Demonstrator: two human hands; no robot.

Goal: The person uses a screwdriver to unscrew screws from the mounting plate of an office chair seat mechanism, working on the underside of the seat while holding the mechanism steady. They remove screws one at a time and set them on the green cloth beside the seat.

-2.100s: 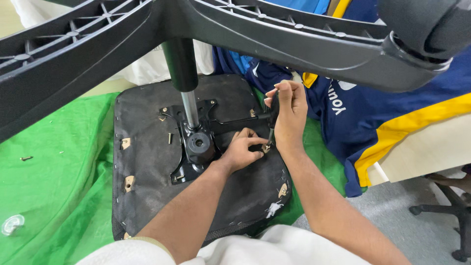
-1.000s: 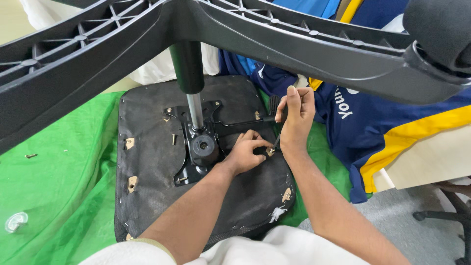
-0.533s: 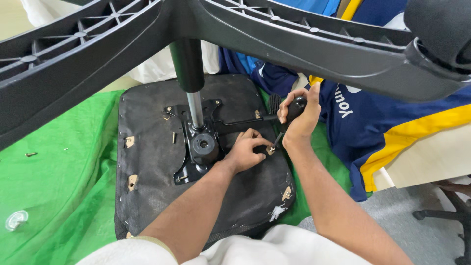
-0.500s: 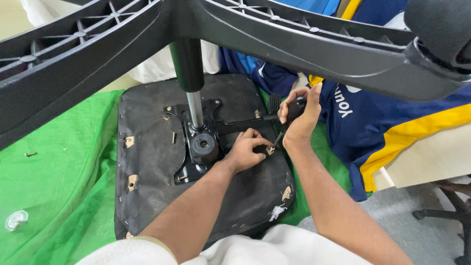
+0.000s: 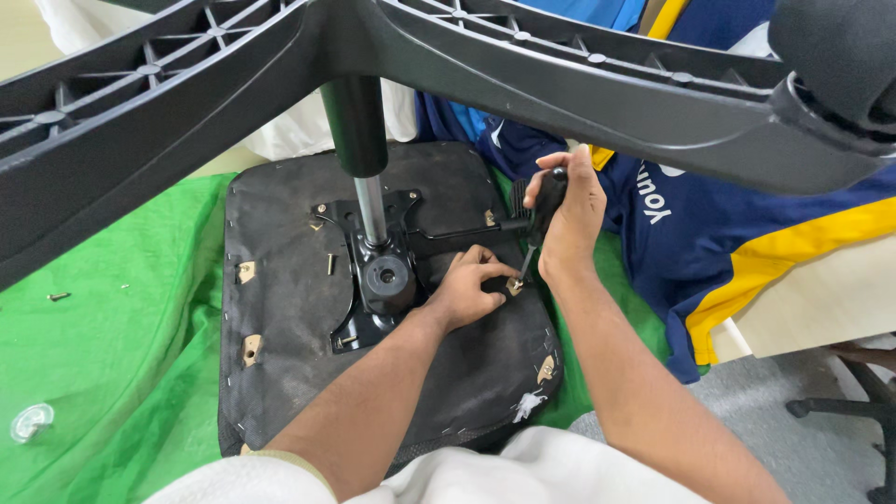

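An office chair lies upside down; its black seat underside (image 5: 299,345) faces me on a green cloth (image 5: 112,373). A black metal mechanism plate (image 5: 383,280) with a gas cylinder (image 5: 359,140) rises to the black star base (image 5: 560,75) overhead. My right hand (image 5: 565,210) grips a black-handled screwdriver (image 5: 541,210), its tip pointing down at a small brass-coloured bracket (image 5: 514,285) on the seat's right side. My left hand (image 5: 467,289) rests on the seat beside that bracket, fingertips pinching at it.
A blue and yellow shirt (image 5: 709,243) lies to the right. Loose screws (image 5: 58,297) and a small clear round part (image 5: 30,422) sit on the green cloth at left. Another chair's base (image 5: 849,401) stands on grey floor at lower right. A caster (image 5: 835,56) hangs at top right.
My right hand has come down from the lever area and tilted the screwdriver tip onto the bracket. My left hand has stayed by the bracket.
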